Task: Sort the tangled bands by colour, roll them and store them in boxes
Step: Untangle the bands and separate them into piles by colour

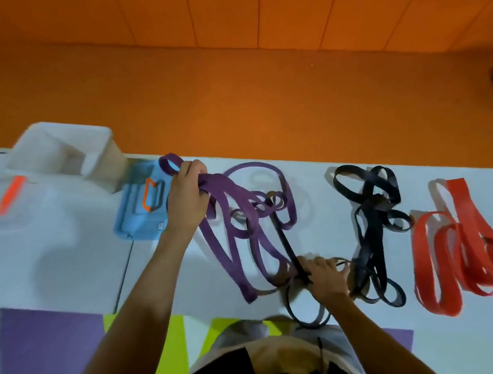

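A tangle of purple bands (241,216) lies on the white table (312,182), left of centre. My left hand (187,196) grips a bunch of these purple bands at their upper left end. A black band (287,242) runs through the purple tangle, and my right hand (324,275) grips it near the table's front edge; its loop hangs over the edge. A separate heap of black bands (371,230) lies to the right. Red bands (462,247) lie at the far right.
A blue box lid with an orange handle (141,203) lies left of my left hand. Translucent white boxes (62,153) and a lid with an orange clip (9,194) stand at the far left. An orange floor lies beyond the table.
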Available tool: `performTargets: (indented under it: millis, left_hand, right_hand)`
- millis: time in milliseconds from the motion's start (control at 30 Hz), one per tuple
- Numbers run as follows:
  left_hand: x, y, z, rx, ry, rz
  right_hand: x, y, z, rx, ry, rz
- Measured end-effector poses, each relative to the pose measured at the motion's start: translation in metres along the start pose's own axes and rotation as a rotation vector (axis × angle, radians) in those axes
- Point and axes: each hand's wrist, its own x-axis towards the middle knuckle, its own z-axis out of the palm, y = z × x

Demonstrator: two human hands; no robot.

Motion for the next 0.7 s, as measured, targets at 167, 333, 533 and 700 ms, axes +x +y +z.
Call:
performTargets:
  millis: [167,333,533,700]
  left_hand:
    - [0.002,0.006,-0.008,-0.011,0.003,0.0]
    - [0.0,0.005,0.0,0.043,-0.023,-0.029]
    - [-0.019,0.003,0.035,0.092,-0.155,-0.134]
    - [-0.03,-0.001,0.068,0.057,-0.212,-0.284]
  right_hand:
    - [-0.005,0.006,-0.009,0.03,0.038,0.044]
    - [0.0,0.047,-0.025,0.178,0.165,0.2]
    - [0.007,0.098,-0.057,0.262,0.327,0.361]
    - [0.012,0.126,-0.067,0.151,0.209,0.422]
